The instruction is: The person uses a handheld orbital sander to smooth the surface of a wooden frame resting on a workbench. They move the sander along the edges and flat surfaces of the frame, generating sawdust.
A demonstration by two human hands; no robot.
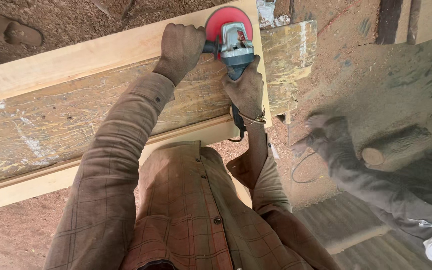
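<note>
— What was gripped, and where?

— An angle grinder with a round red sanding disc was held at the far end of a pale, smooth plank. The left hand was closed around its side handle; the right hand was wrapped around the grey body.

— And around it?

— A scratched, worn board was seen between pale planks, with sawdust spread over the ground. The cord was partly hidden.
</note>
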